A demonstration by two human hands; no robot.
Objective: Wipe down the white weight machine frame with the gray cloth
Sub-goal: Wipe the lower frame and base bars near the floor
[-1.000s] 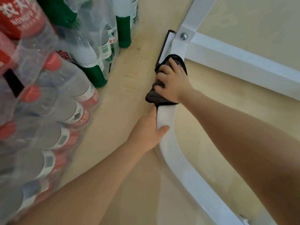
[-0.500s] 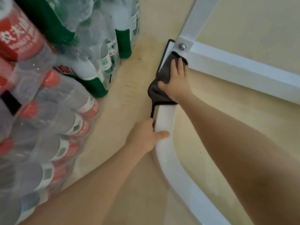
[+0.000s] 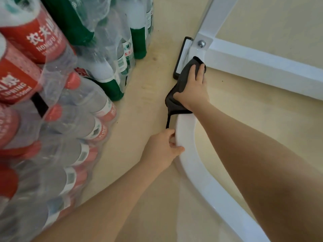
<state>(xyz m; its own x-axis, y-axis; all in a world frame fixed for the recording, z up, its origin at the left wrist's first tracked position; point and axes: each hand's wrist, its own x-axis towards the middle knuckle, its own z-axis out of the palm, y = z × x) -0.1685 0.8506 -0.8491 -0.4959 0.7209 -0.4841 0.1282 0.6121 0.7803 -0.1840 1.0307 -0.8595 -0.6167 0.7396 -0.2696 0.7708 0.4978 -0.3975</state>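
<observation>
Pressing flat with its fingers straight, the right hand (image 3: 193, 88) holds one gray cloth (image 3: 181, 84) down on the white weight machine frame (image 3: 192, 149), just below the single silver bolt (image 3: 201, 44) at the frame's joint. The cloth drapes over the curved tube, and one thin corner of it hangs down the tube's left side. Lower on the same tube, the left hand (image 3: 163, 149) grips the frame, thumb curled over the top and fingers wrapped round the near edge; the cloth's hanging corner ends just above these fingers.

From the bolt, three white frame members run out: the curved tube toward the camera, one straight bar to the right, one bar up and away. A black foot pad (image 3: 180, 56) sits just left of the joint, on the pale floor (image 3: 150, 95).

Left of the frame, well apart from it, stand two kinds of shrink-wrapped water bottles: red-labelled packs (image 3: 35, 102) nearest the camera and green-labelled packs (image 3: 111, 49) behind them. Individual bottles are too many and too overlapped to count.
</observation>
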